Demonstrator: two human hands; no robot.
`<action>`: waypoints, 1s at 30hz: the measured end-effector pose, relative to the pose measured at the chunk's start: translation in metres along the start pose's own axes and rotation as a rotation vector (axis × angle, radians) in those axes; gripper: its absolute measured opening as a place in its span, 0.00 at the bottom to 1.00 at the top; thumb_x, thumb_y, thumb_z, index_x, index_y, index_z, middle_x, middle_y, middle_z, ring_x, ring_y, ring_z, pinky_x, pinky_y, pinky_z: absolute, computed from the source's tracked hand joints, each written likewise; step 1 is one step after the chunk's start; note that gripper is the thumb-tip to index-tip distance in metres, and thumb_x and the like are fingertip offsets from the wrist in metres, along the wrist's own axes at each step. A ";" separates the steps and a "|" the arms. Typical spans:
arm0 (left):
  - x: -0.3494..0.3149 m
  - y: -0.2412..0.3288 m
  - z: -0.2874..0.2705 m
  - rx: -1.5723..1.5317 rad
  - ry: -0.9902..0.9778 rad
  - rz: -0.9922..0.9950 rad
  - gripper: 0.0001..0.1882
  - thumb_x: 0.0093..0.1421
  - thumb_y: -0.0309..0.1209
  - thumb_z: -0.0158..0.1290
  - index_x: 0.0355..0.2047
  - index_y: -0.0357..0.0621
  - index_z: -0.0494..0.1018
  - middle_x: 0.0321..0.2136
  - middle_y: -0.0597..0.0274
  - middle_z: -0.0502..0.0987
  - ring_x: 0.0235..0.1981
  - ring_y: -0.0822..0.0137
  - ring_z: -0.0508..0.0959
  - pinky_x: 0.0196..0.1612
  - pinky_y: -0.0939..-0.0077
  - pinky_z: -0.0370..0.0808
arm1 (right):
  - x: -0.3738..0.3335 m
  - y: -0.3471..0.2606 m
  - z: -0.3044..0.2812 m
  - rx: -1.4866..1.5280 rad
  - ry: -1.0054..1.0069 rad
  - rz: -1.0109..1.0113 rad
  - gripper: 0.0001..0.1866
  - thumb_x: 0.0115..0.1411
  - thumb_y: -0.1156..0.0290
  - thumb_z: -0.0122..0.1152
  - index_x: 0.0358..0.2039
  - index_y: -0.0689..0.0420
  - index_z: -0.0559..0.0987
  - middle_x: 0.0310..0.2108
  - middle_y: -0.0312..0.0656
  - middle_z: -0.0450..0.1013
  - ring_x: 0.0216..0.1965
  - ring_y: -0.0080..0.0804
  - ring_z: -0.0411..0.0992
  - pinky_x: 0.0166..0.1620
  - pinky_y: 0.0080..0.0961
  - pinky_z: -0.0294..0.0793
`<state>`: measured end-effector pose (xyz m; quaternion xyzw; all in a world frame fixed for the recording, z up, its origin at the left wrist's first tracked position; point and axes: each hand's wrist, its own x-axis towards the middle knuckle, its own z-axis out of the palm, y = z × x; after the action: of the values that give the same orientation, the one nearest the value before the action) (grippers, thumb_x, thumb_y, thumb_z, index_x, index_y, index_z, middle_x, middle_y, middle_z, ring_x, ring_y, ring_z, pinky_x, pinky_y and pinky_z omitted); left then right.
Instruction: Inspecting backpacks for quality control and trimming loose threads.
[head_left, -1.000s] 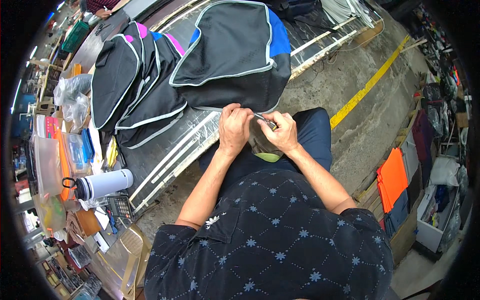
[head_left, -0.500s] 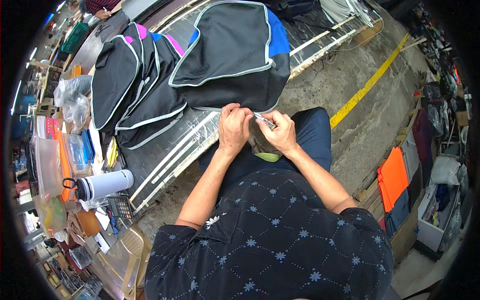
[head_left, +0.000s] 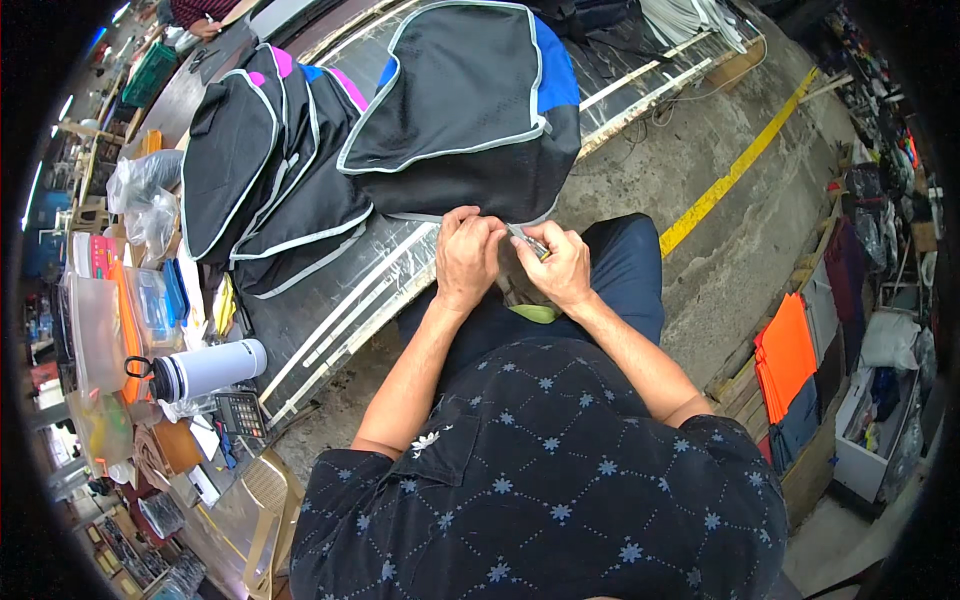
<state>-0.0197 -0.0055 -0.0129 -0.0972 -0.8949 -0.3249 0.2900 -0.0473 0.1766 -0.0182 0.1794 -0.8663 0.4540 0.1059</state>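
Observation:
A black fabric bag (head_left: 465, 110) with grey edge binding and blue side panels lies at the near edge of the table. My left hand (head_left: 468, 260) pinches the grey binding along its lower edge, fingertips together. In my right hand (head_left: 562, 268) is a small pointed metal tool (head_left: 543, 250) that looks like thread snips. Its tip meets the bag's edge just right of my left fingers. My fingers cover most of its handle. Further left, more black bags (head_left: 235, 165) with grey binding and pink patches lie overlapped.
The dark table (head_left: 345, 290) carries a white bottle (head_left: 222, 368), a calculator (head_left: 241, 413) and plastic bags (head_left: 150, 190) at left. A plastic chair (head_left: 272, 520) stands at lower left. Orange sheets (head_left: 785, 355) lie at right, beyond a yellow floor line (head_left: 735, 165). Another person's hand (head_left: 205, 28) shows far left.
My right hand and the tool in it have shifted and turned very slightly at the bag's edge. My left hand and the bags stay in place.

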 end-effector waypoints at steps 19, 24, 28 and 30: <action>-0.002 -0.002 -0.010 -0.124 0.022 0.008 0.06 0.62 0.21 0.63 0.38 0.40 0.78 0.37 0.54 0.82 0.46 0.46 0.81 0.54 0.53 0.76 | 0.004 0.016 -0.007 -0.010 0.035 -0.341 0.15 0.58 0.68 0.80 0.44 0.53 0.84 0.27 0.33 0.82 0.26 0.35 0.77 0.46 0.36 0.70; 0.031 -0.005 -0.055 0.079 0.221 0.114 0.12 0.56 0.23 0.67 0.39 0.46 0.79 0.40 0.56 0.81 0.46 0.48 0.81 0.53 0.53 0.75 | -0.010 0.029 -0.016 0.059 0.014 -0.174 0.21 0.59 0.69 0.81 0.50 0.56 0.81 0.38 0.39 0.81 0.35 0.32 0.77 0.42 0.32 0.76; 0.043 -0.036 -0.088 0.231 0.668 -0.217 0.20 0.58 0.28 0.70 0.49 0.38 0.77 0.42 0.51 0.77 0.47 0.52 0.78 0.51 0.59 0.76 | -0.015 0.028 -0.019 0.114 0.027 -0.024 0.24 0.55 0.66 0.84 0.48 0.55 0.81 0.42 0.42 0.82 0.41 0.43 0.78 0.45 0.39 0.79; 0.044 -0.051 -0.103 0.300 0.558 -0.448 0.25 0.60 0.33 0.71 0.53 0.36 0.77 0.42 0.51 0.77 0.47 0.54 0.79 0.50 0.61 0.76 | -0.009 0.027 -0.024 0.091 0.068 -0.062 0.23 0.55 0.69 0.84 0.48 0.54 0.82 0.39 0.40 0.82 0.39 0.40 0.78 0.45 0.37 0.78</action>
<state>-0.0269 -0.1106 0.0496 0.2365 -0.8184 -0.2596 0.4549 -0.0498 0.2117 -0.0277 0.1952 -0.8347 0.4952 0.1412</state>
